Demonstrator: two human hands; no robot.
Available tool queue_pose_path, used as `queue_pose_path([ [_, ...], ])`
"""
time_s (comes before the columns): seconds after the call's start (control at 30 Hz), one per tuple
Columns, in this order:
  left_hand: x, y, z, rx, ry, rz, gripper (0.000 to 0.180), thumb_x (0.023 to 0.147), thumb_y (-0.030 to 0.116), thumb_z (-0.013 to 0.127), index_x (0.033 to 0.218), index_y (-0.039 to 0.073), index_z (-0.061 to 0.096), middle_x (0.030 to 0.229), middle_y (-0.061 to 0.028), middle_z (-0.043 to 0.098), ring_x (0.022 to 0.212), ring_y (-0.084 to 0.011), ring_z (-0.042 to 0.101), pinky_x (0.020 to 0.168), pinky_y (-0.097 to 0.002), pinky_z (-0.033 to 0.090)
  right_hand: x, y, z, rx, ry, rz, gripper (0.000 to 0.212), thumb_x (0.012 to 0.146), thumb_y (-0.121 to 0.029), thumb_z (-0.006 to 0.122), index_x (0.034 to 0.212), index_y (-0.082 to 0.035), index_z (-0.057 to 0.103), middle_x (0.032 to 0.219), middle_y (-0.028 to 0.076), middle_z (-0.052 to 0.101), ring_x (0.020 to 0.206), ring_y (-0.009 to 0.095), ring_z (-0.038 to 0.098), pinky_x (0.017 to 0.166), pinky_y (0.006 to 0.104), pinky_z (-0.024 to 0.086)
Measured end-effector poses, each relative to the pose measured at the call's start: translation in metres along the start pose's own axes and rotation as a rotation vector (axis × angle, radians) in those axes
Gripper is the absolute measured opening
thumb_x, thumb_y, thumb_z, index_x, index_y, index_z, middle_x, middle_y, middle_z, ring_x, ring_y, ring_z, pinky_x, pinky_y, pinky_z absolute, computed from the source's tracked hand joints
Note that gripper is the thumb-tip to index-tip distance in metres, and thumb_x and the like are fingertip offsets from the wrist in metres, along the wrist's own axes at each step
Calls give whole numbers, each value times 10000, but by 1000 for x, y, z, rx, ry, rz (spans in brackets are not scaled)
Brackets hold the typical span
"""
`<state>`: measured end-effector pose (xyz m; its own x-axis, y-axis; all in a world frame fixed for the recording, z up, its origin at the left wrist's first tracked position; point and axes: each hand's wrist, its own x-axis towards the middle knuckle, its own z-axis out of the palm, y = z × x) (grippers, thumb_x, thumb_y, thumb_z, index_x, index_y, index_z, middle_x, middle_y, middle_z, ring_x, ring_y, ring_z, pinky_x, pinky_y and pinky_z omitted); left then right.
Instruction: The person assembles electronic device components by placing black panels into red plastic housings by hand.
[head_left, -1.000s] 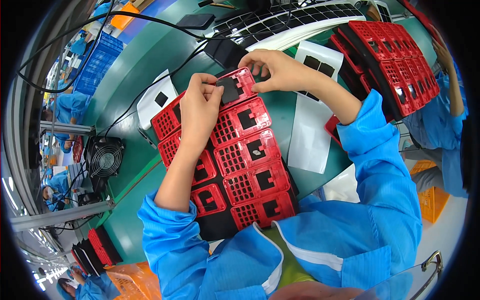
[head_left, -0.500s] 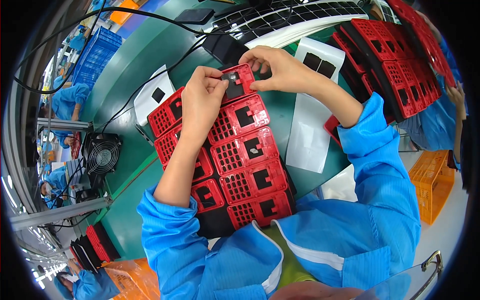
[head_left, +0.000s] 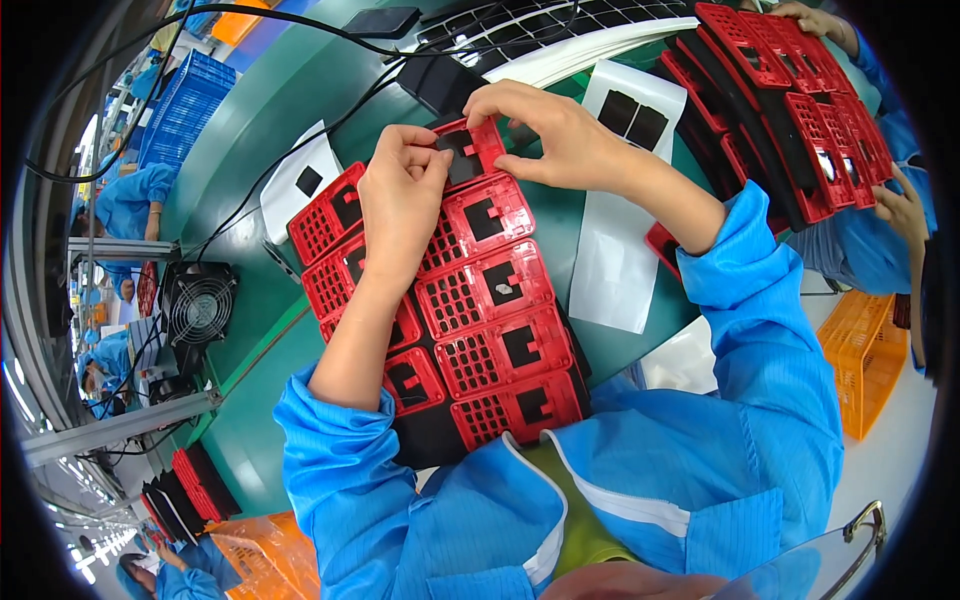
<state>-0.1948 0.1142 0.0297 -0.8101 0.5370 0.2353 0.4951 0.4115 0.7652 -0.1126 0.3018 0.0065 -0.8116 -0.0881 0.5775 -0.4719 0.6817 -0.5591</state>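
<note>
The left hand [head_left: 402, 195] is pinching a black square pad [head_left: 463, 160] by its edge. The half-open right hand [head_left: 555, 135] is gripping a red plastic frame [head_left: 490, 147], seemingly steadying it.

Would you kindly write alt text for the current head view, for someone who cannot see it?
A person's left hand touches a black patch on a red plastic panel, while the right hand holds that panel's right end. More red grille panels lie in two columns on a black base, with a white sheet to the right and a cooling fan left.
</note>
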Motion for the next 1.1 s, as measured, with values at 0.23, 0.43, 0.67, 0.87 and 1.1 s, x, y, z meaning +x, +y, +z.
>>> queue_pose_path([
  [0.23, -5, 0, -1, 39, 19, 52, 204, 825, 57, 689, 986, -12, 586, 732, -83, 662, 584, -109, 538, 573, -270, 461, -4, -1, 4, -81, -4, -91, 388, 703, 3, 683, 1080, -76, 637, 1034, 42, 667, 1000, 228, 576, 885, 346, 484],
  [0.43, -16, 12, -9, 100, -26, 81, 242, 833, 44, 670, 1053, -10, 587, 782, -98, 679, 588, -140, 559, 593, -294, 487, -4, -1, 7, -132, -23, -89, 422, 703, -37, 677, 1119, -101, 646, 1030, 9, 680, 998, 210, 539, 927, 345, 442],
  [0.67, -36, -4, -27, 176, -59, 181, 237, 864, 47, 624, 1097, 5, 624, 864, -157, 673, 697, -239, 632, 678, -355, 516, 1, -5, 12, -202, -80, 0, 451, 705, -32, 635, 1150, -101, 637, 1039, 22, 679, 960, 235, 529, 919, 352, 436],
  [0.87, -35, -13, -29, 215, -101, 161, 227, 871, 62, 610, 1089, 16, 652, 814, -168, 652, 721, -281, 643, 705, -376, 517, 11, -11, 15, -300, -126, -69, 474, 693, 7, 604, 1153, -104, 638, 982, 70, 642, 966, 265, 541, 902, 370, 440],
  [1.1, -33, -15, -33, 192, -143, 92, 247, 906, 66, 587, 1139, 9, 646, 990, -111, 717, 813, -144, 686, 761, -277, 538, 13, -16, 20, -218, -220, -148, 389, 702, 30, 585, 1061, -107, 643, 1014, 110, 650, 1034, 250, 535, 909, 380, 414],
])
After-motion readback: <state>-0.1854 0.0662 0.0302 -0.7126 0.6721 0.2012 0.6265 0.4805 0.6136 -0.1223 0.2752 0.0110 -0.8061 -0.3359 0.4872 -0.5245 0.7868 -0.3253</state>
